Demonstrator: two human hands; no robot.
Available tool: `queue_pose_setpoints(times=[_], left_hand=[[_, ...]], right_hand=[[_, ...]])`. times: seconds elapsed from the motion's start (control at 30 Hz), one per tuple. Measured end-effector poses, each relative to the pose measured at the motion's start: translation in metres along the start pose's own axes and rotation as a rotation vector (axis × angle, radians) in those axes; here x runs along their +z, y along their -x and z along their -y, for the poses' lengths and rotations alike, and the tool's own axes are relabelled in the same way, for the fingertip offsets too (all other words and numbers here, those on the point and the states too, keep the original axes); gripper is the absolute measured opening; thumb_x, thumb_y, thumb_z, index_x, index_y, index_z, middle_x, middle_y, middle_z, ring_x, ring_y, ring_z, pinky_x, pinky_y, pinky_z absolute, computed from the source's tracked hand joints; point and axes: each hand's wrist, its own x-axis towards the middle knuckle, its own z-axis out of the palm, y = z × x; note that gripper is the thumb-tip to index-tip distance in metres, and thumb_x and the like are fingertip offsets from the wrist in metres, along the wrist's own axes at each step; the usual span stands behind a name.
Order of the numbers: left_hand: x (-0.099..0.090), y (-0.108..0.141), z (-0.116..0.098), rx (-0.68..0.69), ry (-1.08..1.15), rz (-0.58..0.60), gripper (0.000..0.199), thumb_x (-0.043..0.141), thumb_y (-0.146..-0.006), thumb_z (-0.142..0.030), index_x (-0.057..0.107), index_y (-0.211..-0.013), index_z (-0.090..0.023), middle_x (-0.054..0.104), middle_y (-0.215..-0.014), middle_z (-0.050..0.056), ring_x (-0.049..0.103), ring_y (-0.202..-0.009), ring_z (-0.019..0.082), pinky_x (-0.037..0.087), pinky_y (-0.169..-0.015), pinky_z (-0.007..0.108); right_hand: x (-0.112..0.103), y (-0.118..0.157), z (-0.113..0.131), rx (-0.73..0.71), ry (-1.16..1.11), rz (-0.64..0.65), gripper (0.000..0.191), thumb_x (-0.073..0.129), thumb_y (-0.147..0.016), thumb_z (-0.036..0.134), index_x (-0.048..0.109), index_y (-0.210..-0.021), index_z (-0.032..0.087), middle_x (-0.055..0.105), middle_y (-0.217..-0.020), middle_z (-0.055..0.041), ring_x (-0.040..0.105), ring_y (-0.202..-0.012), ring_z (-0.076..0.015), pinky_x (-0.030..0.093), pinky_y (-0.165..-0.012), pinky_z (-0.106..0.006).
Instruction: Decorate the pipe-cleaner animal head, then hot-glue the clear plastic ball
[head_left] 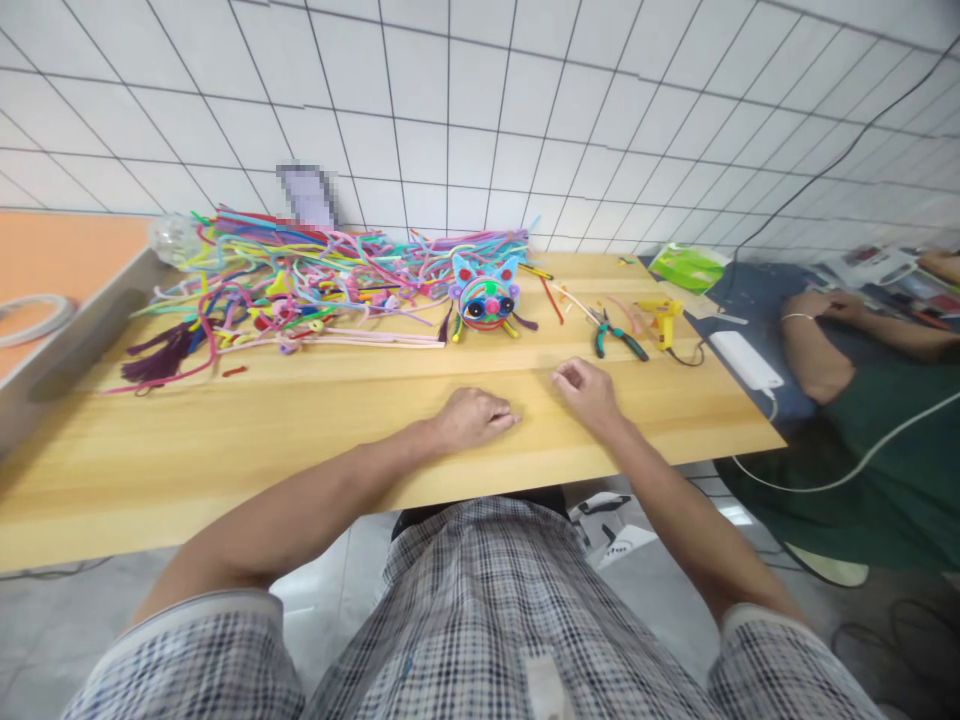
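Note:
My left hand [474, 418] rests on the wooden table with its fingers curled in, and no object shows in it. My right hand [589, 392] lies apart from it, loosely closed, thumb and fingertips together, with nothing visible inside. Beyond both hands sits a pipe-cleaner lion-head figure [486, 296] with blue ears, dark round eyes and purple tassels. Teal-handled pliers [619, 338] and a yellow hot glue gun [663, 322] lie to the right of it, past my right hand.
A heap of colourful pipe cleaners [322, 270] spreads across the table's back left, with a dark purple tassel [165, 355] beside it. A green packet [688, 266] and a white power strip [746, 360] are at right. Another person's arm [817, 345] rests farther right.

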Motion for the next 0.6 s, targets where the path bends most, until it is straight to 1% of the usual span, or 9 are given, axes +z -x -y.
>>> queue_pose_setpoints(times=[0.07,0.17,0.27,0.33,0.4,0.47,0.53,0.6], left_hand=[[0.0,0.001,-0.001,0.004,-0.014,0.009,0.045,0.055,-0.108,-0.037,0.065,-0.068,-0.02,0.073,-0.069,0.003,0.061,-0.062,0.016,0.03,-0.061,0.03],[0.0,0.002,-0.002,0.008,-0.032,0.025,0.042,0.055,-0.109,-0.036,0.068,-0.073,-0.02,0.076,-0.073,0.004,0.065,-0.066,0.017,0.03,-0.061,0.03],[0.002,0.004,-0.002,0.005,-0.046,0.04,0.041,0.055,-0.109,-0.037,0.07,-0.075,-0.02,0.077,-0.074,0.005,0.068,-0.068,0.018,0.032,-0.061,0.031],[0.002,0.004,-0.001,0.006,-0.05,0.051,0.041,0.055,-0.11,-0.038,0.07,-0.075,-0.02,0.077,-0.073,0.005,0.068,-0.067,0.019,0.032,-0.061,0.032],[0.002,0.005,-0.001,0.009,-0.049,0.06,0.042,0.055,-0.11,-0.039,0.07,-0.075,-0.02,0.077,-0.074,0.006,0.069,-0.067,0.019,0.032,-0.06,0.032],[0.001,0.005,-0.002,0.011,-0.047,0.065,0.043,0.054,-0.111,-0.04,0.07,-0.076,-0.02,0.078,-0.076,0.006,0.07,-0.068,0.02,0.032,-0.06,0.032],[0.001,0.004,-0.002,0.015,-0.052,0.072,0.045,0.053,-0.112,-0.041,0.069,-0.076,-0.02,0.078,-0.076,0.006,0.07,-0.069,0.019,0.032,-0.06,0.032],[0.0,0.004,-0.003,0.019,-0.064,0.078,0.046,0.051,-0.113,-0.042,0.069,-0.076,-0.021,0.077,-0.075,0.005,0.07,-0.068,0.019,0.032,-0.06,0.033]], right_hand=[[0.001,-0.005,0.005,-0.011,-0.022,0.015,0.018,0.066,-0.088,0.045,0.068,-0.092,0.028,0.078,-0.086,-0.0046,0.071,-0.076,-0.0236,0.059,-0.075,-0.039],[0.0,-0.024,0.019,-0.067,-0.035,0.024,0.027,0.073,-0.086,0.048,0.071,-0.104,0.027,0.08,-0.106,-0.0097,0.075,-0.094,-0.0279,0.062,-0.089,-0.045],[-0.005,-0.056,0.038,-0.163,-0.034,0.014,0.028,0.075,-0.088,0.043,0.073,-0.111,0.027,0.08,-0.114,-0.0112,0.075,-0.105,-0.0303,0.061,-0.098,-0.048],[-0.011,-0.08,0.048,-0.187,-0.042,0.002,0.024,0.074,-0.089,0.041,0.074,-0.109,0.027,0.081,-0.115,-0.0106,0.074,-0.108,-0.0304,0.06,-0.1,-0.048],[-0.015,-0.105,0.054,-0.163,-0.079,-0.011,0.022,0.074,-0.09,0.042,0.075,-0.107,0.028,0.081,-0.115,-0.0092,0.073,-0.108,-0.0294,0.059,-0.099,-0.046],[-0.016,-0.127,0.054,-0.107,-0.155,-0.022,0.024,0.074,-0.089,0.044,0.075,-0.106,0.027,0.08,-0.114,-0.0075,0.073,-0.108,-0.0276,0.059,-0.099,-0.044],[-0.012,-0.144,0.047,-0.022,-0.271,-0.019,0.027,0.074,-0.088,0.046,0.073,-0.105,0.026,0.079,-0.113,-0.0064,0.072,-0.107,-0.0256,0.058,-0.101,-0.043],[-0.003,-0.157,0.038,0.063,-0.398,-0.006,0.032,0.076,-0.084,0.049,0.071,-0.105,0.025,0.079,-0.113,-0.0063,0.072,-0.109,-0.0246,0.057,-0.104,-0.042]])
